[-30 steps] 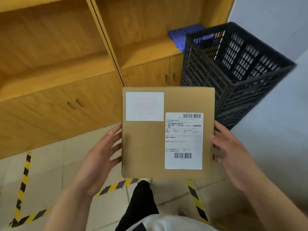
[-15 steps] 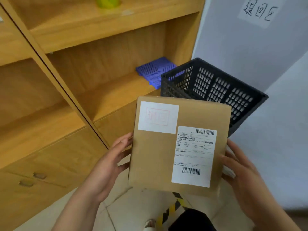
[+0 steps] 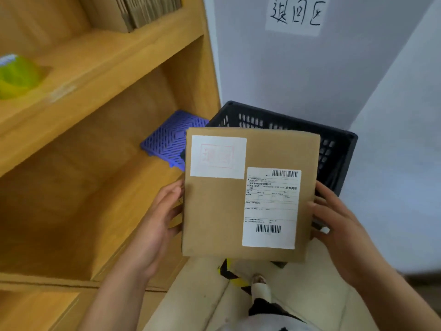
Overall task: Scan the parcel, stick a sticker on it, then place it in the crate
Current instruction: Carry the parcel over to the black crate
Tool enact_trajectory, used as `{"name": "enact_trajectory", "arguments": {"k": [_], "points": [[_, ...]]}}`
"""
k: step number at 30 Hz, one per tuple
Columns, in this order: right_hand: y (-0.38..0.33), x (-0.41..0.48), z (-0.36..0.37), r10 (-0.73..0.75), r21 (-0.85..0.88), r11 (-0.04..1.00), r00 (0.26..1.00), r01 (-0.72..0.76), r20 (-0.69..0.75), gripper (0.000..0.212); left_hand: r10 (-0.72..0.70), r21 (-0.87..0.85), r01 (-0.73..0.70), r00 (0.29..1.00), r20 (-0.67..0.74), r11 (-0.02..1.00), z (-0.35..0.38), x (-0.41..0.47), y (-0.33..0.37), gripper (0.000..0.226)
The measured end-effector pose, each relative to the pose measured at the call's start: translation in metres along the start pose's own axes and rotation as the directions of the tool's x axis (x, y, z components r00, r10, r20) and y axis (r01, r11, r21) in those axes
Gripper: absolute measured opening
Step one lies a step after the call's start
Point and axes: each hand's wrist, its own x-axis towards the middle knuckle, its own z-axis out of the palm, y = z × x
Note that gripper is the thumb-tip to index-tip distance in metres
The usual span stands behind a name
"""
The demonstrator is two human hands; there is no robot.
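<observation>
Where wooden shelving [image 3: 100,75] meets wall [image 3: 298,72], tiled floor [image 3: 202,295]

1. Head view — single wide-angle camera, worn on the head, facing forward and down.
2. Near field — parcel [image 3: 250,192] close, centre frame.
3. Far field — crate [image 3: 334,149], shelf [image 3: 100,68], wall [image 3: 310,72] behind.

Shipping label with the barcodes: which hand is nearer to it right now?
Right. The right hand grips the parcel edge beside the shipping label; the left hand holds the opposite edge.
</observation>
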Motion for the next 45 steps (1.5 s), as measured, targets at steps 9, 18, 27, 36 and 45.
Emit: {"name": "enact_trajectory", "arguments": {"k": [9,18,27,36,45], "points": [[-0.019,0.099,0.01,-0.027,-0.018,1.0,0.992,0.025,-0.124,0.048,0.037,0.099,-0.048,0.993,0.109,0.994,0.034,0.13,0.028,0.041],[-0.036,0.156,0.018,0.038,0.014,0.999,0.931,-0.035,-0.363,0.035,-0.148,0.185,0.088,0.929,0.34,0.979,0.059,0.256,0.052,0.025],[0.008,0.23,0.03,0.4,0.166,0.912,0.725,-0.375,-0.561,0.06,-0.446,0.417,0.267,0.787,0.426,0.869,0.107,0.348,0.009,0.022],[0.058,0.273,0.019,0.62,0.295,0.779,0.616,-0.553,-0.486,0.038,-0.715,0.58,0.497,0.66,0.23,0.645,0.134,0.402,-0.055,0.029],[0.098,0.311,-0.013,0.645,0.288,0.756,0.591,-0.588,-0.485,0.048,-0.772,0.549,0.589,0.609,0.181,0.593,0.154,0.418,-0.093,0.05]]}}
